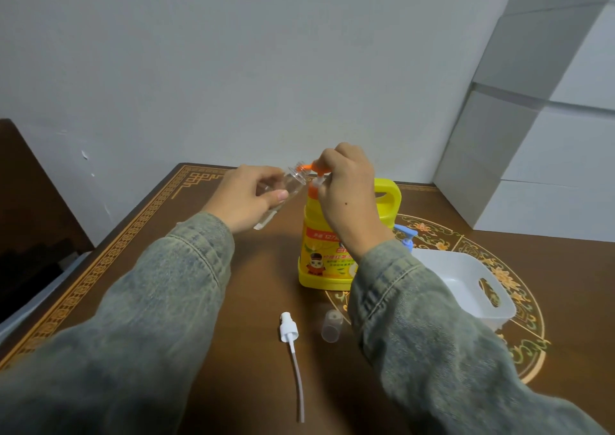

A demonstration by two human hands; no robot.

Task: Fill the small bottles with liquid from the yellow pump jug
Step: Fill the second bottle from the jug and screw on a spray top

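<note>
Two hands are up over the bench (266, 268), and you are at the dispensing step: bottle mouth presented to the spout, pump about to be worked.

Yellow pump jug (324, 251) stands upright mid-bench, handle toward the wall, label facing you. White basket (466, 288) sits just to its right; a blue-topped item (407, 236) shows between the two, mostly hidden by your sleeve.

Right hand (346, 195): fingers curl down over the orange pump head (309, 167), gripping it from above, wrist cocked over the jug's neck. Left hand (248, 196): fingers and thumb wrap the small clear bottle (286, 188), held tilted, its threaded mouth raised to just beside the spout tip. The bottle looks empty or nearly so; I cannot tell whether liquid is running.

Next move, as I judge it: bring the mouth squarely under the spout, then press slowly. A tilted, narrow neck risks a dribble down the outside.

Lying loose near you: white spray top (289, 329) with its dip tube, and a clear cap (331, 326) beside it, both to go back on afterwards.
</note>
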